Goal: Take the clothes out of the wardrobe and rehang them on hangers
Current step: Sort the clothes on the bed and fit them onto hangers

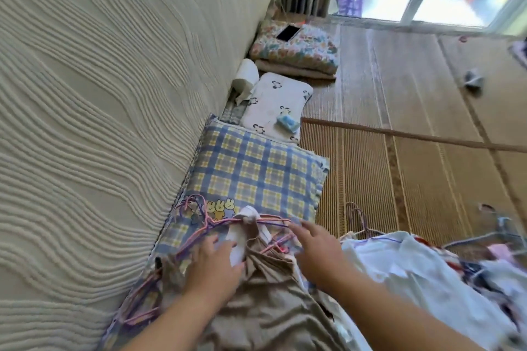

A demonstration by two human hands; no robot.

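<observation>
While left hand [212, 262] rests on beige garment [265, 308], right hand [316, 248] spreads flat

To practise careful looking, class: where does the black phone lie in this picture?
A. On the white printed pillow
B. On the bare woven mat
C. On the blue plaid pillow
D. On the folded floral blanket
D: the black phone lies flat on top of the folded floral blanket, which sits beyond the white printed pillow.
</observation>
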